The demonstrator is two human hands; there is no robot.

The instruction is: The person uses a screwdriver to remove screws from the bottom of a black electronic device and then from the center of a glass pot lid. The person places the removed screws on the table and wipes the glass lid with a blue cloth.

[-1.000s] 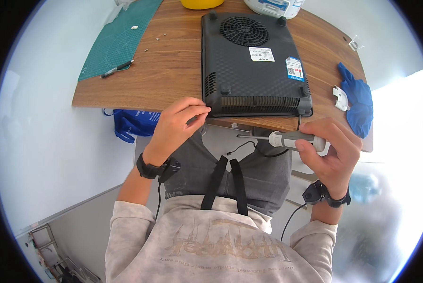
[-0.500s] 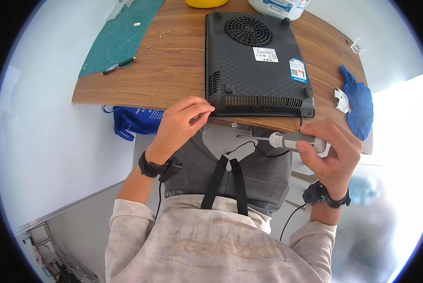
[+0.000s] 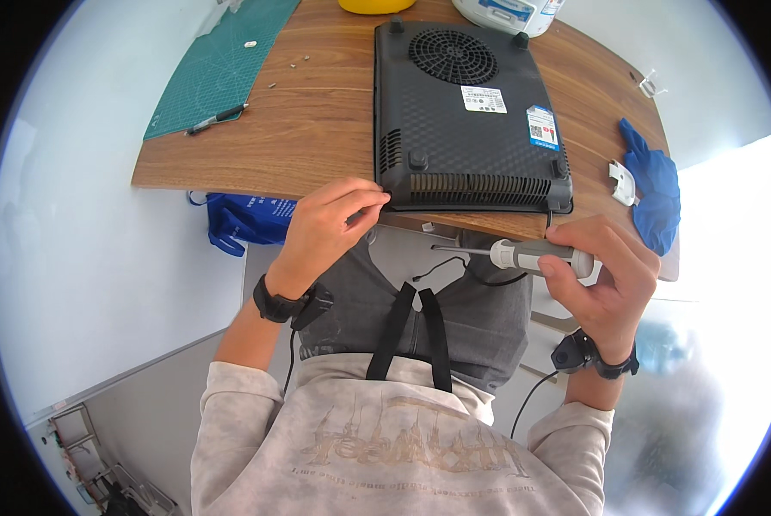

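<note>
My right hand (image 3: pixel 616 273) grips the screwdriver (image 3: pixel 530 256); I can't tell if my left hand (image 3: pixel 322 227) pinches anything at the appliance (image 3: pixel 454 129), which a snagged cord (image 3: pixel 549 221) could pull down

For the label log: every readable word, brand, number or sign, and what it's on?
Nothing clear enough to quote.
Black appliance: white label and blue-and-white sticker, print too small.
Blue bag: white characters, too small.
Shirt: upside-down lettering, too faint.
White tub: print too small.
Green mat: fine marks, unreadable.
</note>
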